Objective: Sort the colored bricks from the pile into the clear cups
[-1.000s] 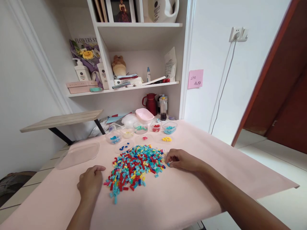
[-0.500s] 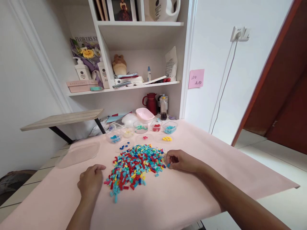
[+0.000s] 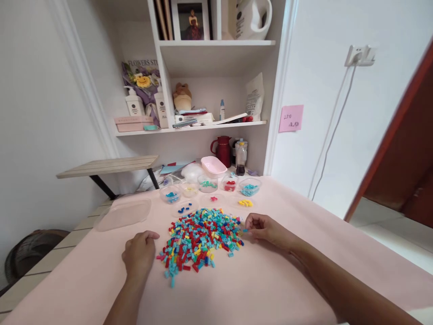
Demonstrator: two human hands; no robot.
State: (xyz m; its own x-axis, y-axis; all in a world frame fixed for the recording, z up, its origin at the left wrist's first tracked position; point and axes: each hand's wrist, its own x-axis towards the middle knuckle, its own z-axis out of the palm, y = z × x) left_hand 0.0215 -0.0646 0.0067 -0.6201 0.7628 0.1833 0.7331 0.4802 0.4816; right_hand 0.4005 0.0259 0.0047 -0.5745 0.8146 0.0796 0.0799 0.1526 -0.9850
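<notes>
A heap of small plastic building bricks (image 3: 203, 237) in red, light blue, yellow, green and dark blue lies on the pink tablecloth. At its right edge, my right hand (image 3: 265, 230) pinches a small blue brick (image 3: 245, 230) between thumb and fingertips, the other fingers curled. My left hand (image 3: 139, 253) rests on the cloth left of the heap, fingers curled under and thumb pointing toward the bricks; nothing shows in it. Behind the heap stand clear tubs of sorted bricks: light blue (image 3: 250, 187), red (image 3: 230, 184), green (image 3: 207, 183), blue (image 3: 171, 196).
Yellow bricks (image 3: 245, 203) and dark blue bricks (image 3: 184, 208) lie in shallow clear trays. A clear lid (image 3: 125, 214) lies at the left. Farther back are a pink basin (image 3: 214, 167), a red jug (image 3: 223, 151) and a bottle (image 3: 240, 158). A wooden-topped stand (image 3: 108, 166) rises at back left.
The whole view has shifted, so everything appears farther right. My right hand's fingertips have opened out slightly, showing more of the blue brick. My left hand stays put beside the heap.
</notes>
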